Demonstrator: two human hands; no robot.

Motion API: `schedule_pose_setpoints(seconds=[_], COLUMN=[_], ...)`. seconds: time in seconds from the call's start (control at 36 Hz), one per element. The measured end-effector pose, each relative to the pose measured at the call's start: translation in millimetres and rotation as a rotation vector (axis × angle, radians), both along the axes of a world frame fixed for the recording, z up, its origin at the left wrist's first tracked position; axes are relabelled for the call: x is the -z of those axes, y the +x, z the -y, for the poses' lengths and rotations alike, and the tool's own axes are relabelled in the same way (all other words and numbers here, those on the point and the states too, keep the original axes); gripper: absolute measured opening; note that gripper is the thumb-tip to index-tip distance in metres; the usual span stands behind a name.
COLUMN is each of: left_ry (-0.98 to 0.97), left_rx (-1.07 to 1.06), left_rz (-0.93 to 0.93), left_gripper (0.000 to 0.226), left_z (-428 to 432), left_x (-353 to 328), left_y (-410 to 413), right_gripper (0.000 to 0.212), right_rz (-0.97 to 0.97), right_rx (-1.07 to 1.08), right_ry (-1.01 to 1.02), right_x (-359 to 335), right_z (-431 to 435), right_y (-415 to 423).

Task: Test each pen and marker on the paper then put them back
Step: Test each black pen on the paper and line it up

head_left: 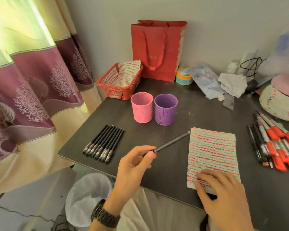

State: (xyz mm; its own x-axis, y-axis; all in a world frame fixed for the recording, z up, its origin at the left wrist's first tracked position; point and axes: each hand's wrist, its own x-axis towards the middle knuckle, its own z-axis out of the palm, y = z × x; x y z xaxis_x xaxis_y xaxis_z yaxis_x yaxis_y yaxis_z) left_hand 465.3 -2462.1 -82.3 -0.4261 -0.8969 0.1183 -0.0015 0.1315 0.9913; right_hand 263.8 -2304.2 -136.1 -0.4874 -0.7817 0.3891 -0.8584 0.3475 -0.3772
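A slim matte black pen (pixel 172 142) is pinched at its near end between the thumb and curled fingers of the left hand (pixel 133 165), and its straight barrel slants up and to the right above the smooth dark grey tabletop (pixel 173 110). Its far end reaches the upper left corner of the white sheet of paper (pixel 212 150); the blur there hides whether the tip touches. The rectangular sheet lies flat toward the table's near edge, covered top to bottom in close rows of wavy dark lines alternating with bright pink-red dashes. The right hand (pixel 223 194) rests on its lower part with fingers straight and spread, palm down, grasping nothing. Left of the held pen, a neat row of black capped pens (pixel 103 144) lies side by side on the table, barrels touching. At the right edge sits a loose heap of markers with orange-red caps (pixel 274 147), mixed with a few dark pens. Behind the paper stand two round perforated plastic cups, just beside each other: the pink cup (pixel 141 109) on the left, the purple cup (pixel 165 111) on the right. Further back, a red plastic lattice basket (pixel 118 82) holds another marked sheet, next to an upright red paper gift bag (pixel 157 49) with ribbon handles. A black link-band wristwatch (pixel 103 215) circles the left wrist.
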Motion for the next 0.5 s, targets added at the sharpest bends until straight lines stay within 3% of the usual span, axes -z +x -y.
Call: schedule_pose_setpoints(seconds=[0.17,0.28,0.42,0.5], left_ry=[-0.134,-0.244,-0.271,-0.256], left_rx=[-0.468,-0.706,-0.743,-0.727], left_rz=[0.115,0.391,0.702,0.788], left_gripper=[0.012,0.015,0.020,0.021], left_z=[57,97,121,121], left_x=[-17,-12,11,21], left_y=[85,126,138,135], right_gripper=[0.044,0.022,0.016,0.029], right_rz=[-0.031,-0.002,0.078,0.095], right_rx=[0.058,-0.008,-0.188,-0.273], right_ry=[-0.074,-0.142,-0.118,-0.055], right_x=[-10,-19,-24,-19], right_z=[7,25,54,69], right_y=[10,32,67,83])
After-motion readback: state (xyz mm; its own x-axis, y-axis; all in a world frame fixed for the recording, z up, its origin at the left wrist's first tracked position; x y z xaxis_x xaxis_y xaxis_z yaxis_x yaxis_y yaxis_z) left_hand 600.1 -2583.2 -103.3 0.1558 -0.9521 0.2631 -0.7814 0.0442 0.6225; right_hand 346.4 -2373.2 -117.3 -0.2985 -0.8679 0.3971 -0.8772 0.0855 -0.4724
